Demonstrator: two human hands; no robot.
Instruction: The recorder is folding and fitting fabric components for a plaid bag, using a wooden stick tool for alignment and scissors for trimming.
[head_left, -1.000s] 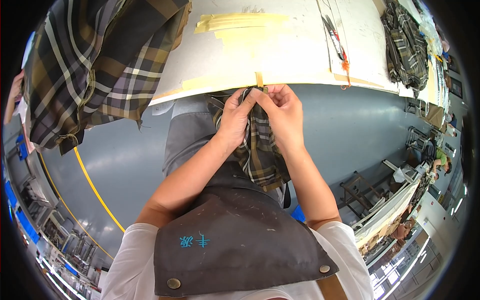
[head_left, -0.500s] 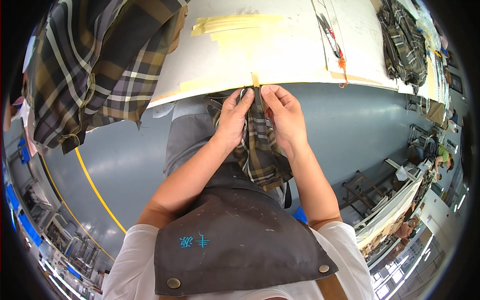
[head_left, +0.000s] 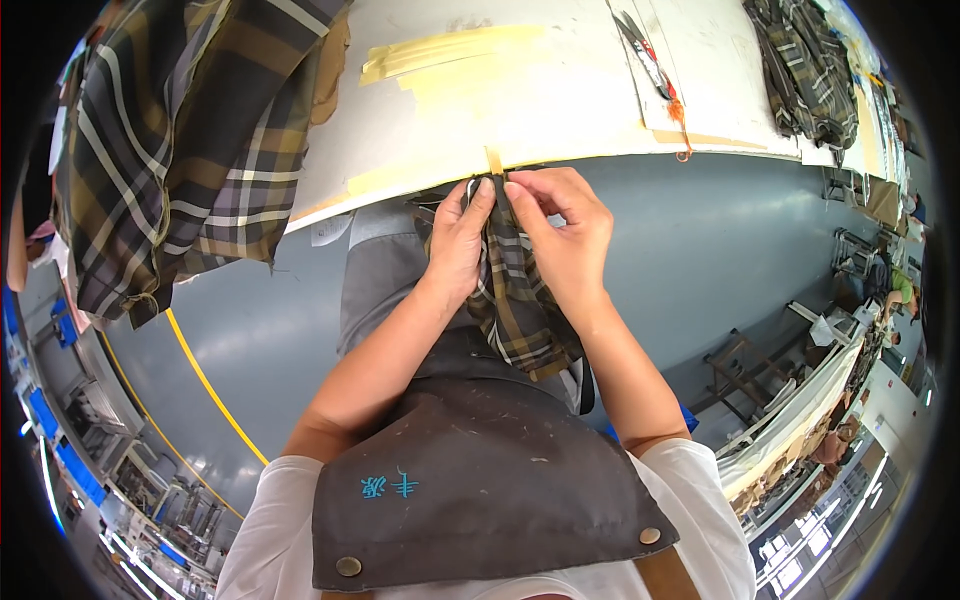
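Note:
A narrow piece of brown and black plaid fabric hangs below the near edge of a white table, in front of my apron. My left hand pinches its upper end between thumb and fingers, close to the table edge. On the other side of the same end, my right hand is closed, with thumb and forefinger at the cloth. Just above my fingertips a strip of yellowish tape runs over the table edge. What the fingertips press on is partly hidden.
Larger plaid cloth pieces drape over the table's left end. Thread snips with an orange cord lie to the right. Another plaid bundle sits at the far right. Grey floor stretches beneath, with people and racks in the background.
My right hand has turned and its fingers have curled in more at the fabric's top end. My left hand keeps its pinch. The whole view has shifted slightly.

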